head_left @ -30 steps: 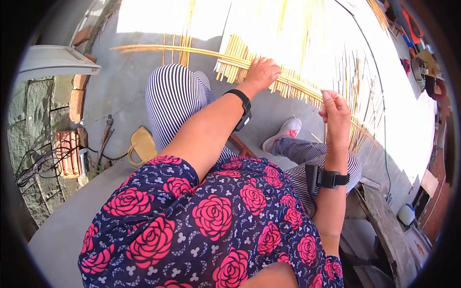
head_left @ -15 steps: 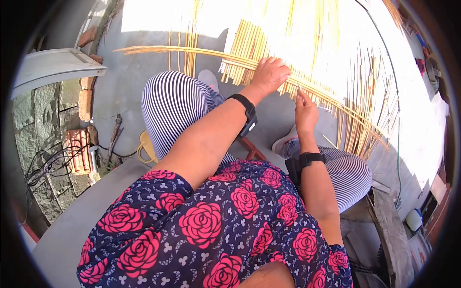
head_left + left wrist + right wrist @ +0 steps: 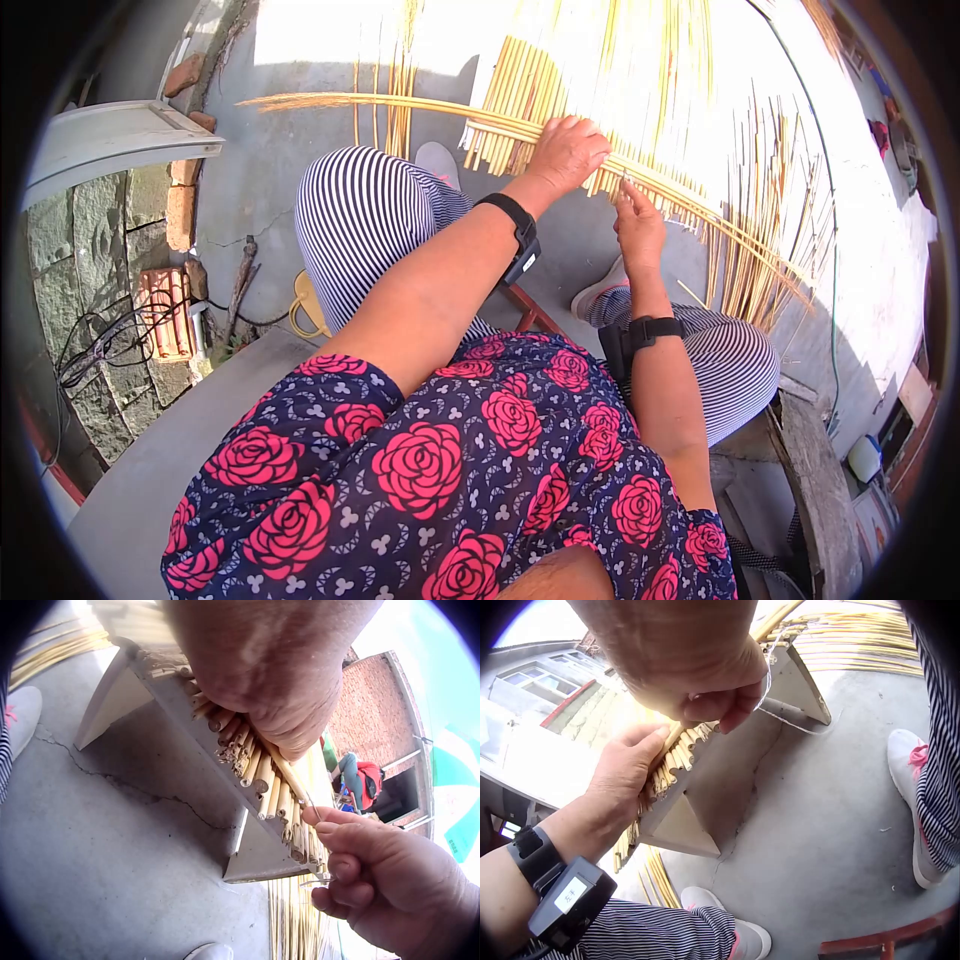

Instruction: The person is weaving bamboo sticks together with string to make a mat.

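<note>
Short reed stalks (image 3: 520,90) lie side by side in a row, their cut ends toward the person. Across them runs a bundle of longer stalks (image 3: 420,104) with a feathery left end. My left hand (image 3: 570,155) grips this bundle from above, the thumb along a stalk in the right wrist view. Just to its right, my right hand (image 3: 638,225) pinches a thin metal needle (image 3: 313,805) between thumb and forefinger, at the stalks' cut ends. White string (image 3: 795,726) hangs beside the right hand in the right wrist view.
A pale stand with slanted legs (image 3: 686,825) supports the stalks. More loose stalks (image 3: 760,220) lie on the floor at right, with others (image 3: 400,110) at left. A red metal frame (image 3: 530,308) stands between the striped legs. A dark hose (image 3: 815,150) crosses the sunlit floor.
My right hand has come leftward from the row's right part to beside my left hand, then barely moved. My left hand stays on the bundle. The head view has shifted slightly.
</note>
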Motion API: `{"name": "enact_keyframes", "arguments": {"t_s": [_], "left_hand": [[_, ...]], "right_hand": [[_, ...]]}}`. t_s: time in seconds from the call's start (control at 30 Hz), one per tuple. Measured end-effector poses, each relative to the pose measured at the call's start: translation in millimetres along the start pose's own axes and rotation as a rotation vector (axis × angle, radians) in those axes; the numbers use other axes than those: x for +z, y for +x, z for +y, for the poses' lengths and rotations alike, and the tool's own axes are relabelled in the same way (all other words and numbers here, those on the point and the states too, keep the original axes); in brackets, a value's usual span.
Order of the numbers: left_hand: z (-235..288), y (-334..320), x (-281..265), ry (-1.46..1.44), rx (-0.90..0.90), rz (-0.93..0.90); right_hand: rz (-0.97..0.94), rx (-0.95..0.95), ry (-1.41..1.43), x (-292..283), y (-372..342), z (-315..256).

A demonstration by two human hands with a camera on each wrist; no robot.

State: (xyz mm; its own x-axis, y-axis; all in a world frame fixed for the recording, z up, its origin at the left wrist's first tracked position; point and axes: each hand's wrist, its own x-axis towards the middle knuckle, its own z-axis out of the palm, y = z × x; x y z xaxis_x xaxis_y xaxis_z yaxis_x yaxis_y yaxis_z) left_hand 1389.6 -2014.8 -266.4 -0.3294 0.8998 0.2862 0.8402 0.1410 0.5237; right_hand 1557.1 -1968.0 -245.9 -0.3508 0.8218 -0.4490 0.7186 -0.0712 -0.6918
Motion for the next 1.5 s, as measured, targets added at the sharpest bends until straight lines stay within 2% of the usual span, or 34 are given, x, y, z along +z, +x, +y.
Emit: {"name": "enact_keyframes", "arguments": {"t_s": [0.17,0.47,0.67,1.4,1.5], "left_hand": [[0,0,0,-0.013,0.000,0.001],[1,1,-1,-0.021,0.001,-0.007],[2,1,-3,-0.031,-0.014,-0.039],[5,4,-10,-0.045,-0.006,-0.064],[3,5,-5,-0.045,0.042,0.038]], "right_hand": [[-0.058,0.022,0.171,-5,0,-8],[-0.054,0.054,0.129,-10,-5,-17],[-0.040,0.006,0.078,-10,-3,-13],[-0.001,0.145,0.362,-4,1,-17],[-0.012,0.172,0.417,-6,0,-23]]}}
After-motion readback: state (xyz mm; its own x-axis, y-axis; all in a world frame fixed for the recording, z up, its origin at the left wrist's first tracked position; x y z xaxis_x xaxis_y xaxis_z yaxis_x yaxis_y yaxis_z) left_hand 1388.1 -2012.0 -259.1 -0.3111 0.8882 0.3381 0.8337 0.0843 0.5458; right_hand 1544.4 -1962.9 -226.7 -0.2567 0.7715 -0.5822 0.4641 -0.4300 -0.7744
